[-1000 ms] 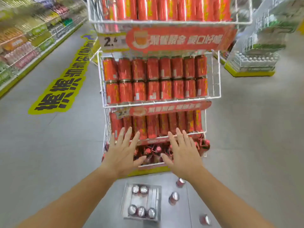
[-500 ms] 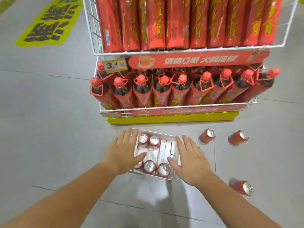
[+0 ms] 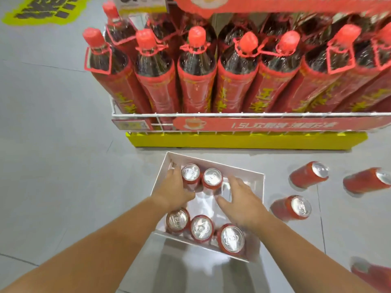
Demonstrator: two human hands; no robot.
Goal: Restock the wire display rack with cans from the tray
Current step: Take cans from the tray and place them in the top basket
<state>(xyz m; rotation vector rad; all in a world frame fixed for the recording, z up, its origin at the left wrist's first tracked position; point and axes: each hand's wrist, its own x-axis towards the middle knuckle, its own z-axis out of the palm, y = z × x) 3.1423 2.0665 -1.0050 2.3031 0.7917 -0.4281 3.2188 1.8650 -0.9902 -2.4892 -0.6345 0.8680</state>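
The left hand [image 3: 173, 190] reaches into the white cardboard tray [image 3: 260, 187] near the white wire display rack [image 3: 232, 114], its fingers curled round the far-left red drink can [image 3: 190, 172]. The second red can [image 3: 212, 177] stands touching that one. The right hand [image 3: 241, 199] is loosely spread beside it, and I cannot tell whether they touch. Three loose red cans [image 3: 309, 174] lie on the floor to the right.
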